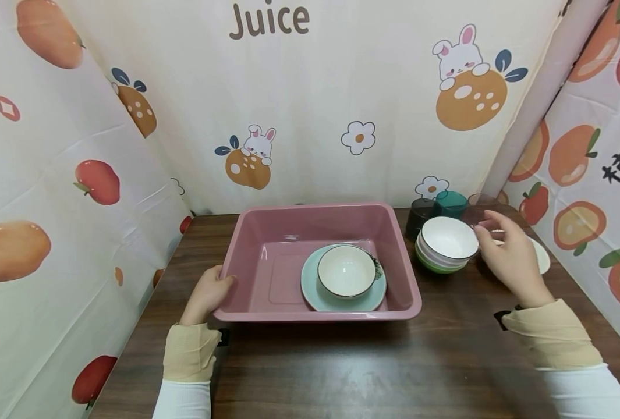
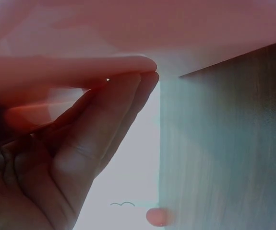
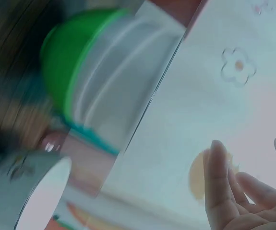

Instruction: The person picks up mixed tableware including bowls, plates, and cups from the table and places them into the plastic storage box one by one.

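Observation:
My left hand [image 1: 208,294] pinches the left rim of a pink rectangular basin [image 1: 310,316], thumb on the inside; the left wrist view shows its fingers [image 2: 102,122] against the outer side. Inside the basin, a white bowl [image 1: 347,271] with a dark rim sits on a pale blue plate [image 1: 314,291]. To the basin's right stands a stack of white bowls [image 1: 449,239] over a green bowl [image 1: 435,266]. My right hand [image 1: 511,260] hovers just right of that stack, fingers loosely bent and holding nothing. In the right wrist view its fingers [image 3: 219,187] are apart from the stack.
Behind the stack are a dark cup [image 1: 420,216], a teal cup [image 1: 452,203] and a clear brownish cup [image 1: 479,205]. White dishware [image 1: 541,256] is partly hidden behind my right hand; the right wrist view shows a patterned bowl [image 3: 15,184]. Fruit-print curtains [image 1: 310,116] surround the wooden table [image 1: 310,366].

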